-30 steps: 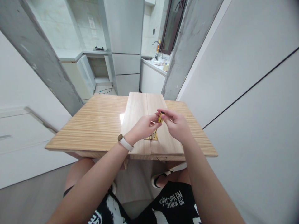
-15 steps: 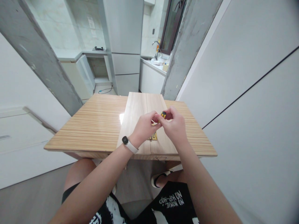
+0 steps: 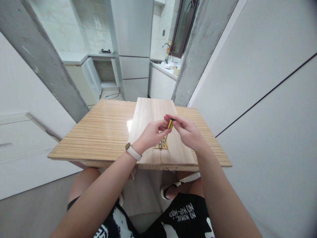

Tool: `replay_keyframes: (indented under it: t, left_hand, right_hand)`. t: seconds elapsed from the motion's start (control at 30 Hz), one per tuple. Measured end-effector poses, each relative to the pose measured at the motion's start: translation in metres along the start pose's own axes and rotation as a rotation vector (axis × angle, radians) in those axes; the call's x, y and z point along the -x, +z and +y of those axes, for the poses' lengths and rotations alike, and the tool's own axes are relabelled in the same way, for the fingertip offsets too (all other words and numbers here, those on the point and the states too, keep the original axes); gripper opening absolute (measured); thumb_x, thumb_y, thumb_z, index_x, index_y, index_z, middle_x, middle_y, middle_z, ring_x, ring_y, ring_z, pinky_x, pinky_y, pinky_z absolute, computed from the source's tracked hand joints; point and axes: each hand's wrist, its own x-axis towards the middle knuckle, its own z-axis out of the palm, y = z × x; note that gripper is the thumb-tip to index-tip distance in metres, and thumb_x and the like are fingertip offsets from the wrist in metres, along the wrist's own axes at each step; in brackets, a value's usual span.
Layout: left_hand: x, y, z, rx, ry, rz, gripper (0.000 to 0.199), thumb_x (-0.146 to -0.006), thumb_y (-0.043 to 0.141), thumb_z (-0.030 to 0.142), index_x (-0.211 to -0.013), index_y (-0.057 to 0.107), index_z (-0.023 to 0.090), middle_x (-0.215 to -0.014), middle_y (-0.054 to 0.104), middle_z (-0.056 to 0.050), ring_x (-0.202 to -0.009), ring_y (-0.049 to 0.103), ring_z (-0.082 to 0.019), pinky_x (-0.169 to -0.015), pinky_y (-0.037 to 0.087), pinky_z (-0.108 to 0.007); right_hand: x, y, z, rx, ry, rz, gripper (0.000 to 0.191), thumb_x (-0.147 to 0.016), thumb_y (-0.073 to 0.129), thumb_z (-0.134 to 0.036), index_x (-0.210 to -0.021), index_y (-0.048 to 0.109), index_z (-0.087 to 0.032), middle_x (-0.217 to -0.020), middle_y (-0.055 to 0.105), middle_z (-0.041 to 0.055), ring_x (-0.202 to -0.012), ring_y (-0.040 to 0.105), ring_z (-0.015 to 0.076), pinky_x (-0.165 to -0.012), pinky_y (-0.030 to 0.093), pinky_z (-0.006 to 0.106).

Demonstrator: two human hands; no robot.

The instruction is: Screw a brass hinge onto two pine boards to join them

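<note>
Head view: a slim yellow-and-black handle (image 3: 170, 124) leans between your hands, pinched by your left hand (image 3: 151, 135), its black end held by the narrowed fingers of your right hand (image 3: 192, 135) (a flat, brass-coloured plate (image 3: 164, 145) lies below, on the pale wooden board (image 3: 144, 114))

On my table (image 3: 109, 132), the board (image 3: 146, 109) runs toward 12 o'clock, the plate (image 3: 164, 145) across its seam (image 3: 156, 109). Above that sits the screwdriver (image 3: 170, 124) — my left hand (image 3: 153, 134) at its 8, right hand (image 3: 190, 133) at its 4. Beyond: cabinet (image 3: 106, 72) at 11, fridge (image 3: 135, 33) at 12, sink (image 3: 155, 61) at 1.
</note>
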Motion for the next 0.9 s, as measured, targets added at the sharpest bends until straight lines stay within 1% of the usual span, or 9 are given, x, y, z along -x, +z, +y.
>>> replay_keyframes:
  t: [0.1, 0.2, 0.3, 0.4, 0.53, 0.63, 0.73, 0.83, 0.9]
  left_hand:
    - [0.0, 0.0, -0.004, 0.095, -0.059, 0.022, 0.016, -0.094, 0.07, 0.017, -0.11, 0.07, 0.015, -0.105, 0.079, -0.01, -0.1, 0.076, -0.02, -0.091, 0.063, -0.035]
    - [0.002, -0.001, -0.006, 0.132, -0.117, 0.071, 0.027, -0.091, 0.076, 0.019, -0.116, 0.067, 0.016, -0.112, 0.078, -0.011, -0.098, 0.078, -0.02, -0.088, 0.064, -0.036]
    - [0.005, 0.0, -0.003, -0.034, -0.08, 0.067, 0.026, -0.088, 0.082, 0.026, -0.108, 0.069, 0.018, -0.103, 0.077, -0.007, -0.092, 0.075, -0.019, -0.083, 0.062, -0.034]
    - [0.006, 0.005, 0.001, -0.166, -0.029, 0.13, 0.026, -0.084, 0.085, 0.029, -0.101, 0.069, 0.018, -0.092, 0.073, -0.004, -0.085, 0.071, -0.017, -0.075, 0.059, -0.031]
    - [0.003, 0.013, 0.002, -0.222, -0.024, 0.187, 0.019, -0.085, 0.083, 0.024, -0.096, 0.068, 0.017, -0.086, 0.073, -0.002, -0.076, 0.067, -0.015, -0.068, 0.056, -0.028]
    - [0.001, 0.013, 0.002, -0.253, 0.001, 0.18, 0.009, -0.087, 0.077, 0.018, -0.092, 0.07, 0.017, -0.084, 0.073, -0.002, -0.075, 0.066, -0.015, -0.068, 0.054, -0.027]
    - [0.0, 0.009, 0.003, -0.242, 0.014, 0.15, 0.006, -0.092, 0.073, 0.022, -0.091, 0.071, 0.017, -0.085, 0.074, -0.003, -0.076, 0.067, -0.015, -0.071, 0.055, -0.028]
    - [0.001, 0.003, 0.004, -0.195, 0.006, 0.101, 0.011, -0.096, 0.069, 0.028, -0.097, 0.073, 0.017, -0.089, 0.076, -0.003, -0.08, 0.069, -0.016, -0.074, 0.056, -0.029]
    - [0.001, 0.001, 0.003, -0.158, 0.009, 0.054, 0.012, -0.097, 0.067, 0.026, -0.102, 0.074, 0.018, -0.093, 0.077, -0.003, -0.083, 0.071, -0.016, -0.077, 0.056, -0.029]
  right_hand:
    - [-0.002, 0.002, 0.003, 0.022, 0.026, 0.074, 0.028, -0.097, 0.063, -0.034, -0.12, 0.076, -0.026, -0.12, 0.081, 0.0064, -0.115, 0.075, 0.0262, -0.106, 0.057, 0.05]
    - [-0.002, 0.005, 0.003, 0.077, 0.043, 0.176, 0.023, -0.093, 0.07, -0.035, -0.112, 0.077, -0.023, -0.108, 0.082, 0.0069, -0.1, 0.078, 0.0261, -0.095, 0.06, 0.046]
    - [0.0, 0.008, 0.001, 0.129, 0.027, 0.246, 0.019, -0.09, 0.074, -0.036, -0.104, 0.075, -0.023, -0.095, 0.081, 0.0046, -0.087, 0.077, 0.0235, -0.084, 0.06, 0.041]
    - [0.001, 0.014, 0.001, 0.184, 0.017, 0.326, 0.018, -0.087, 0.078, -0.039, -0.09, 0.068, -0.024, -0.082, 0.074, 0.0007, -0.075, 0.071, 0.0201, -0.074, 0.057, 0.036]
    - [0.003, 0.022, -0.003, 0.285, 0.01, 0.414, 0.028, -0.086, 0.079, -0.04, -0.079, 0.057, -0.024, -0.074, 0.067, -0.002, -0.068, 0.064, 0.0172, -0.066, 0.05, 0.033]
    - [0.004, 0.023, -0.007, 0.331, 0.019, 0.425, 0.034, -0.086, 0.08, -0.044, -0.077, 0.054, -0.025, -0.071, 0.065, -0.0026, -0.065, 0.062, 0.0168, -0.063, 0.048, 0.032]
    - [0.003, 0.018, -0.006, 0.314, 0.002, 0.346, 0.028, -0.088, 0.079, -0.047, -0.087, 0.063, -0.024, -0.081, 0.072, 0.0004, -0.074, 0.068, 0.0194, -0.071, 0.053, 0.035]
    - [0.002, 0.009, 0.0, 0.163, -0.024, 0.178, 0.026, -0.098, 0.067, -0.045, -0.115, 0.072, -0.025, -0.114, 0.078, 0.007, -0.104, 0.074, 0.0247, -0.093, 0.059, 0.044]
    - [0.001, 0.004, 0.004, 0.04, -0.014, 0.085, 0.032, -0.102, 0.061, -0.044, -0.128, 0.071, -0.028, -0.131, 0.075, 0.0074, -0.121, 0.071, 0.0263, -0.106, 0.056, 0.049]
